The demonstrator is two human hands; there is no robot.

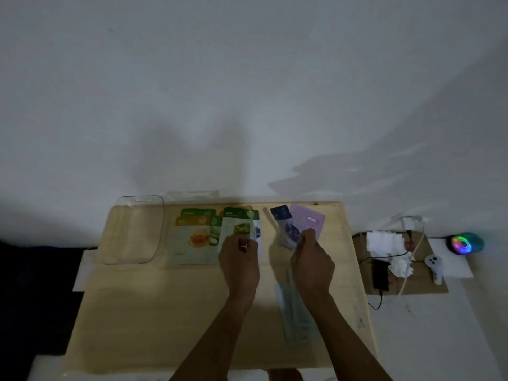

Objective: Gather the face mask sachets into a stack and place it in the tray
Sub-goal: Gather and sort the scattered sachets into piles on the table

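Starting at far-left corner of wooden board (165, 312): clear tray (132, 232), long axis front-to-back. Next, yellow sachet (192, 240) and green-topped sachets flat near far edge, long axes front-to-back, overlapping. Left hand (239, 259) fingers pinched on near edge of olive sachet (239, 226), green header pointing away. Right hand (312, 259) fingers clamped on fanned sachets (294, 226) — dark blue, purple, pink — tilted up, tops pointing away. Pretty dim lighting tbh.
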